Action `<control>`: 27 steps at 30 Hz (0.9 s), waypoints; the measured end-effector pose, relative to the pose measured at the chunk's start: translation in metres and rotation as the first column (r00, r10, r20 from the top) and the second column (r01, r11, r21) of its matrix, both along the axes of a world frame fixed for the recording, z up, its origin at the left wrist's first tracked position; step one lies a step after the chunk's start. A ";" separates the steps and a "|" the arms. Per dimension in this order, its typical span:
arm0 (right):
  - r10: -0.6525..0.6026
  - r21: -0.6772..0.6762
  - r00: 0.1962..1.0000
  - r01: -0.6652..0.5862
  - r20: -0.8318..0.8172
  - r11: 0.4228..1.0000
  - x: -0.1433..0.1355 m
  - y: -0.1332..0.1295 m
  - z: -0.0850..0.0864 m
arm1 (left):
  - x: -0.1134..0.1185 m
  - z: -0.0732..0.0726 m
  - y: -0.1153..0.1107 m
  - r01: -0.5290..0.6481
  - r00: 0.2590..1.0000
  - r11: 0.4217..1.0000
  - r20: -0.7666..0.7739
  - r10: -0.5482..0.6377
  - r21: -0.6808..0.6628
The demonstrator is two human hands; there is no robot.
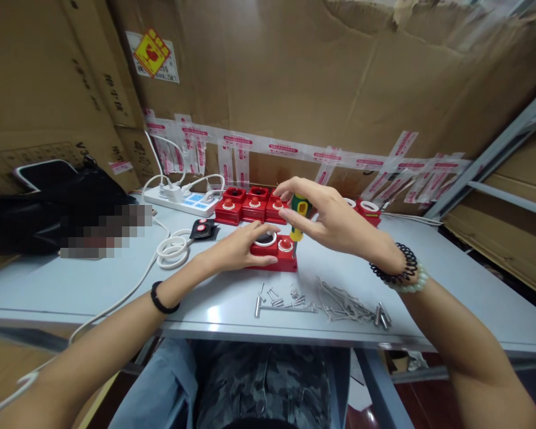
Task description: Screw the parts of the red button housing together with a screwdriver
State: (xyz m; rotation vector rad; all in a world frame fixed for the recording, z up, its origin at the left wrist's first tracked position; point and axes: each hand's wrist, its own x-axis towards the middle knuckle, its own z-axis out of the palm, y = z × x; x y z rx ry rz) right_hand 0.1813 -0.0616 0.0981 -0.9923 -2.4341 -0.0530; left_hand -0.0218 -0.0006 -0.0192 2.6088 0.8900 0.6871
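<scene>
My left hand [241, 247] grips the left side of a red alarm box [277, 263], with its thumb in front and fingers over the top. The box has a white ring around a dark round face and a red dome at its right end. My right hand [339, 220] is closed around the green and yellow handle of a screwdriver [297, 223]. Its shaft points down at the box's right end, beside the dome; whether the tip touches a screw is too small to tell. Several similar red boxes [254, 210] stand in a row behind, partly hidden by my right hand.
Small screws [276, 298], a T-shaped metal rod [258, 307], a tangle of thin metal pieces [343, 302] and short metal cylinders [383, 316] lie near the table's front edge. At left are a white power strip [192, 204], a coiled cable [172, 253] and a black bag [67, 202]. Cardboard [268, 77] walls the back.
</scene>
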 end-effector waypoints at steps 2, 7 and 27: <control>0.062 -0.056 0.998 -0.061 0.017 0.997 0.007 -0.003 0.004 | 0.000 0.000 0.000 0.005 1.000 1.000 0.005 -0.005 -0.001; 0.008 -0.198 0.986 0.026 0.169 0.980 0.024 -0.007 0.018 | 0.000 0.003 -0.002 0.001 1.000 1.000 -0.008 -0.001 -0.022; -0.185 -0.047 0.969 0.195 0.165 0.980 0.011 0.002 0.014 | 0.000 0.002 -0.002 -0.004 1.000 1.000 -0.016 0.004 -0.014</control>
